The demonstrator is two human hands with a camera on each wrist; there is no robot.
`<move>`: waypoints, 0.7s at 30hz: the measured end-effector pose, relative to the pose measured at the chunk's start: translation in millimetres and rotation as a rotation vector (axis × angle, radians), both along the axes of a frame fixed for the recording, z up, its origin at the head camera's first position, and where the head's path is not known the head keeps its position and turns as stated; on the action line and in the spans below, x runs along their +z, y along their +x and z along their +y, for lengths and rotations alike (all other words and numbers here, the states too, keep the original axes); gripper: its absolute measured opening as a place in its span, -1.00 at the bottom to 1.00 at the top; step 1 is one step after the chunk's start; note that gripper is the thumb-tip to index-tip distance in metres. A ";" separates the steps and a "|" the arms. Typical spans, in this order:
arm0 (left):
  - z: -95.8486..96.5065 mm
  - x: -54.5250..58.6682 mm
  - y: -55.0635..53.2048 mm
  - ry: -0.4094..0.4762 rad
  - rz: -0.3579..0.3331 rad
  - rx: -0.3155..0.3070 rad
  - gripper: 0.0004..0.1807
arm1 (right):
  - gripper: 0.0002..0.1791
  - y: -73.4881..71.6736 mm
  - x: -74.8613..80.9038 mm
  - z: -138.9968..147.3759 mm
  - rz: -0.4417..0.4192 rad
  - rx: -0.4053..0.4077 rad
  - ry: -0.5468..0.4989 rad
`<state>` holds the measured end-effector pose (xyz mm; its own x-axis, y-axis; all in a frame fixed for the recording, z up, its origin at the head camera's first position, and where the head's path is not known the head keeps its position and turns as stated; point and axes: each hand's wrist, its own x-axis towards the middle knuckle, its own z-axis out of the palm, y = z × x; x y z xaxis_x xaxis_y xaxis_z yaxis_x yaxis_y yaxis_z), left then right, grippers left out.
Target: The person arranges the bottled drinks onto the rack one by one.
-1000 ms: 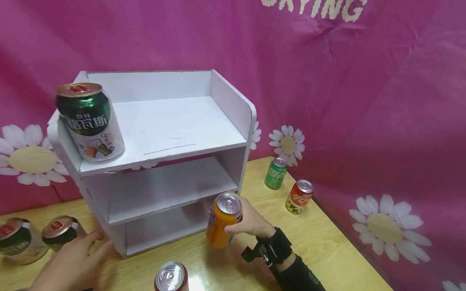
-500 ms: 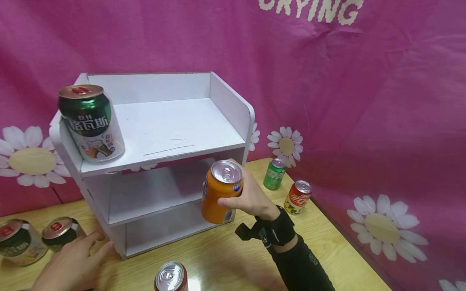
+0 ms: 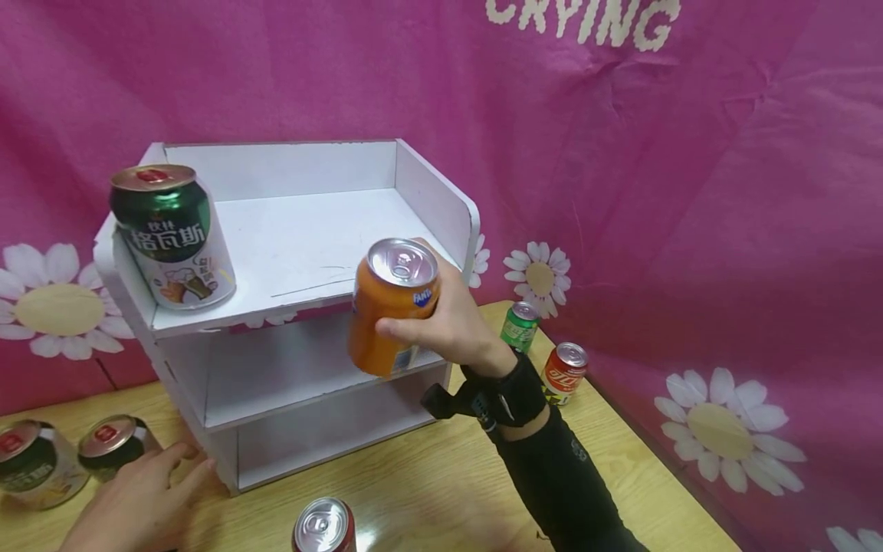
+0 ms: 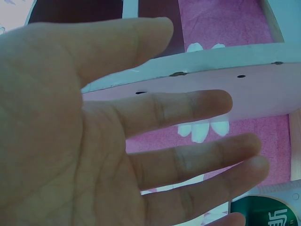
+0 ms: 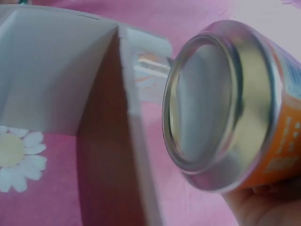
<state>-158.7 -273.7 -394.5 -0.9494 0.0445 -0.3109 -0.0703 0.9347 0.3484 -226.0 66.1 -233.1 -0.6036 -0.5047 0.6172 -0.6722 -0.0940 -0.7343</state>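
My right hand (image 3: pixel 448 318) grips an orange Fanta can (image 3: pixel 389 307), held upright in the air before the white shelf unit (image 3: pixel 290 230), level with its top shelf edge. In the right wrist view the silver base of the Fanta can (image 5: pixel 207 103) shows beside a shelf panel. My left hand (image 3: pixel 138 498) rests low at the shelf's left side, fingers extended and holding nothing; the left wrist view shows its palm (image 4: pixel 103 141) with spread fingers. Close to it stand two green-and-white kvass cans (image 3: pixel 117 445). Another kvass can (image 3: pixel 172 238) stands on the top shelf's left end.
A red can (image 3: pixel 324 525) stands at the front of the wooden table (image 3: pixel 414 491). Toward the right edge stand a green can (image 3: pixel 520 326) and a red-and-yellow can (image 3: pixel 564 373). A pink curtain (image 3: pixel 621 192) with daisies hangs behind and to the right.
My right hand has lifted the Fanta can from near the tabletop, up and slightly left to the top shelf's height. The left hand has stayed in place.
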 end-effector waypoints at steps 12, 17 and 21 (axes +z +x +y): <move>-0.3 4.7 5.8 0.014 0.086 -0.015 -0.24 | -0.46 -8.3 41.3 -40.3 -0.045 -0.114 -0.047; 1.1 5.7 7.8 0.020 0.138 -0.030 -0.29 | -0.48 -19.1 40.1 -54.0 -0.059 -0.138 -0.046; 0.9 5.3 7.2 0.017 0.127 -0.028 -0.26 | -0.49 -25.0 36.4 -61.1 -0.090 -0.170 -0.036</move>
<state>-151.5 -272.8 -389.2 -0.9793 0.0760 -0.1874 0.0017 0.9297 0.3683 -251.0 5.0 -196.7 -0.7319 -0.3692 0.5727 -0.6125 -0.0116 -0.7904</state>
